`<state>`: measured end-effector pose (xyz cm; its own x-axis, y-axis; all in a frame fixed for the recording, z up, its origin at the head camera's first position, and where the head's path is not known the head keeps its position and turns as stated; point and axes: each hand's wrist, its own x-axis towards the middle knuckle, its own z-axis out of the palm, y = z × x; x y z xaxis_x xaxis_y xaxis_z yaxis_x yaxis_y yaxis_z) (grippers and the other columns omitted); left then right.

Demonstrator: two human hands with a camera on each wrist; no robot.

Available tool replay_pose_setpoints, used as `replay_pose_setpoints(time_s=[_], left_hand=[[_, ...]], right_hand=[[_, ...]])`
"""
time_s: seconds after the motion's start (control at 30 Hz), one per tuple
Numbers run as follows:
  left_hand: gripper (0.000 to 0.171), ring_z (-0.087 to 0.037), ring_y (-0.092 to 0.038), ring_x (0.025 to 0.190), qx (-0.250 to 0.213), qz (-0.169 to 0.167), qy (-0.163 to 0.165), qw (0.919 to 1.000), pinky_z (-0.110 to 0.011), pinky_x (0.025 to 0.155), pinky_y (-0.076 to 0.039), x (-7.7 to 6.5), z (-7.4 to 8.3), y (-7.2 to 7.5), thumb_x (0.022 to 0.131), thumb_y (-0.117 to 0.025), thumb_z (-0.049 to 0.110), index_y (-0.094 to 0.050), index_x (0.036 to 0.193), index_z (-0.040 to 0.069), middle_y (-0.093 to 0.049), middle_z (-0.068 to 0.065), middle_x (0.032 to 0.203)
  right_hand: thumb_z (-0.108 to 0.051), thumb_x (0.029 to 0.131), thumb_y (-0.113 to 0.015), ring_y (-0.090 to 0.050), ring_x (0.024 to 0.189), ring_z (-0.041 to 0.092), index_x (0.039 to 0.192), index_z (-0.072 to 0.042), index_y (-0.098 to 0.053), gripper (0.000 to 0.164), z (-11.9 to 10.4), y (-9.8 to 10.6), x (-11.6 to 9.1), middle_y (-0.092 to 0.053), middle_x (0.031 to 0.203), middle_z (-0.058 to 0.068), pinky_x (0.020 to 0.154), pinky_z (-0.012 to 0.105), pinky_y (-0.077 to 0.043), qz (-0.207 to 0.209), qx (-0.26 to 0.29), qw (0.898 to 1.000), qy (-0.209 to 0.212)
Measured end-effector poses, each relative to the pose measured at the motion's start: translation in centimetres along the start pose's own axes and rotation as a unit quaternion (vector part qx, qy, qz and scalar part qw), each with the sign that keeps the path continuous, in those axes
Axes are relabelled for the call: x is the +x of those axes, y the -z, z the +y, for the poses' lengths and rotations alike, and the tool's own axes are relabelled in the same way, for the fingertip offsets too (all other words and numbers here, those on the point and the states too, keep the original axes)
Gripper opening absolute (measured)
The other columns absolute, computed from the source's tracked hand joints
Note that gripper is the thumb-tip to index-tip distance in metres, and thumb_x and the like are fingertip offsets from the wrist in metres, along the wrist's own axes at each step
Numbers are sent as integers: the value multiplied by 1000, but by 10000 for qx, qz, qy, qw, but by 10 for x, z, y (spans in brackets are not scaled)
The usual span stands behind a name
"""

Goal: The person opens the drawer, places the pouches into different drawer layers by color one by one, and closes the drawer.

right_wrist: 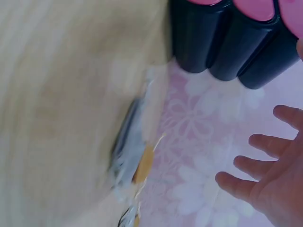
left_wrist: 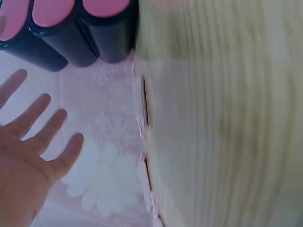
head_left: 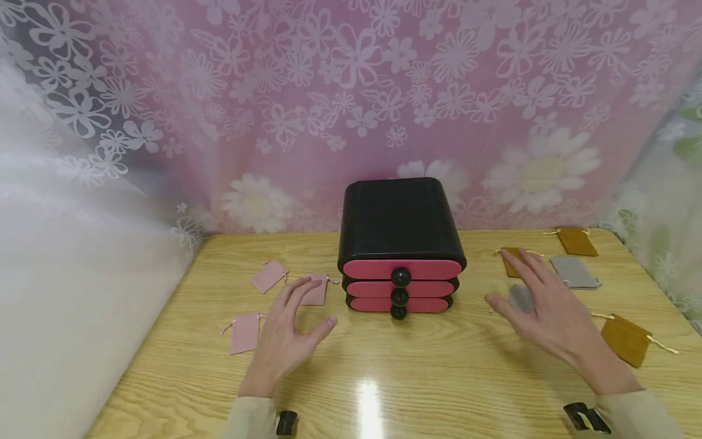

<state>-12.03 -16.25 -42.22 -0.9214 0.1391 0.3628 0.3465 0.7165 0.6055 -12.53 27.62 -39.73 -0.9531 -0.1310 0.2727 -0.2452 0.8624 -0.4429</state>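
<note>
A black box with three pink drawers (head_left: 367,269) and round black knobs (head_left: 401,277) stands at the back middle of the table, every drawer closed. My left hand (head_left: 285,341) hovers left of it with fingers spread, holding nothing, close to several pink drawstring pouches (head_left: 244,333). On the right side my right hand (head_left: 554,317) is spread in the air over a grey pouch (head_left: 521,298), partly hiding it and a brown pouch (head_left: 511,266). Both wrist views show the fingers apart, with no thing in the left palm (left_wrist: 21,165) or the right palm (right_wrist: 284,184).
Another grey pouch (head_left: 574,272) lies farther right, with a brown pouch (head_left: 577,241) behind it and one more brown drawstring pouch (head_left: 627,341) beside my right wrist. Flowered pink curtain (head_left: 307,122) hangs behind the wooden table (head_left: 428,378), and pale cloth (head_left: 82,274) hangs at the left.
</note>
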Motion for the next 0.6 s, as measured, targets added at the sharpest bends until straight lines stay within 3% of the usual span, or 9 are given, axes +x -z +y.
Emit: replay_pose_setpoints(time_s=[0.13,0.27,0.47,0.6], left_hand=[[49,-15,-58,125,-991,194,-424,9940,-47,103,-49,3,6,-6,90,-78,29,-59,135,30,-59,12,137],[42,-15,-63,117,-1563,178,-749,9847,-37,99,-51,6,15,-12,92,-76,22,-62,132,25,-64,7,131],[39,-16,-66,114,-2107,-83,-684,9751,-40,99,-51,8,31,-21,95,-72,20,-63,133,18,-69,-5,123],[39,-21,-70,109,-2578,-265,-725,9631,-41,97,-53,10,43,-29,97,-70,17,-62,135,16,-70,-8,119]], right_hand=[[-43,95,-69,-28,149,52,163,-31,-27,81,-12,4,8,-25,169,17,100,79,-28,77,427,9990,133],[-41,96,-68,-32,147,52,163,-32,-27,79,-21,8,18,-28,168,17,102,77,-28,97,593,9979,225],[-35,98,-67,-48,135,48,161,-33,-32,72,-35,9,30,-39,162,17,102,69,-38,208,901,9949,391],[-32,100,-63,-50,133,48,160,-35,-32,68,-46,10,38,-41,161,17,100,68,-42,209,1213,9913,467]])
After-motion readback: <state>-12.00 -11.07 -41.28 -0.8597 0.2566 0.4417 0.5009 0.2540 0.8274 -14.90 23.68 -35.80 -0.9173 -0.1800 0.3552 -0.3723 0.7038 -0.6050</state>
